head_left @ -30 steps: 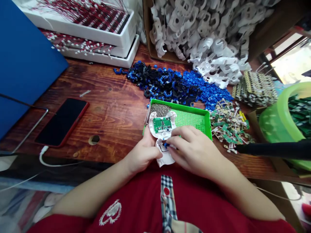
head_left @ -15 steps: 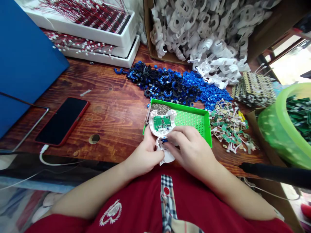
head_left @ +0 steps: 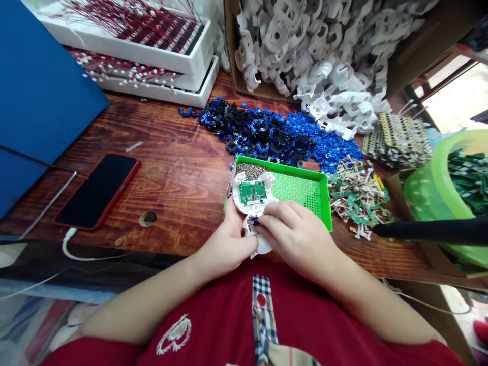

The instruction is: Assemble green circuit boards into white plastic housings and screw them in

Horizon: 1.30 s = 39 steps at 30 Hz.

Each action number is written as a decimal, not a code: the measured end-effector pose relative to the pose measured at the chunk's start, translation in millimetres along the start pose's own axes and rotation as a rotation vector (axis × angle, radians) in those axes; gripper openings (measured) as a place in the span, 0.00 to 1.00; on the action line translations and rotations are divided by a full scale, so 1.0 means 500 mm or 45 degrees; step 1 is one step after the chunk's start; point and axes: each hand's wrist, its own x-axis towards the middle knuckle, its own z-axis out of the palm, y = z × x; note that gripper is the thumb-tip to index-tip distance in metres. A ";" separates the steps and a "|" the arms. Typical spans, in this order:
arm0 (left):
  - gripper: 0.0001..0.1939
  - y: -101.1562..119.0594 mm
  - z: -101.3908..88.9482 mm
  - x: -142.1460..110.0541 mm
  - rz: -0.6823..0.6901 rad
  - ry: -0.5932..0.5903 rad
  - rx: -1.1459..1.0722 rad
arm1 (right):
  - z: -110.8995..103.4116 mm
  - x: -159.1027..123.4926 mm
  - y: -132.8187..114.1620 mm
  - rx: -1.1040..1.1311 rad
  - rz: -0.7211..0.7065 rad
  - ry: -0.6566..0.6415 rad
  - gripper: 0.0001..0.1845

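Observation:
My left hand (head_left: 232, 236) is closed around a white plastic housing (head_left: 248, 207) held over the near edge of the green tray. A green circuit board (head_left: 252, 192) sits in the round upper part of the housing. With its fingertips, my right hand (head_left: 295, 229) pinches a small dark blue plastic part (head_left: 255, 220) at the housing's narrow middle. The fingers hide most of that blue part. Below it, the white lower end (head_left: 261, 245) of the housing shows between my hands.
The green tray (head_left: 326, 201) holds small metal screws (head_left: 249, 170). Beyond lie blue and black parts (head_left: 263, 132); wired boards (head_left: 356, 195) lie right. A phone (head_left: 99, 190) is left. A black rod (head_left: 430, 231) juts in before a green basket (head_left: 423, 188). White shells (head_left: 335, 76) fill a carton behind.
My right fingertips have shifted slightly left and down onto the housing, covering more of the blue part. The housing has moved slightly left. The black rod at right has swung upward.

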 end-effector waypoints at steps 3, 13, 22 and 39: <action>0.41 0.000 0.001 0.001 0.012 -0.010 -0.003 | -0.001 0.000 0.002 0.047 0.004 0.025 0.08; 0.38 -0.003 -0.003 0.001 0.035 -0.010 0.017 | 0.003 -0.002 0.007 0.064 0.013 -0.002 0.08; 0.40 -0.004 -0.004 0.001 0.072 -0.033 0.028 | 0.000 0.002 0.002 -0.011 -0.047 0.065 0.08; 0.34 -0.014 -0.015 0.003 0.076 -0.220 -0.003 | -0.007 -0.002 0.012 0.016 0.076 -0.077 0.07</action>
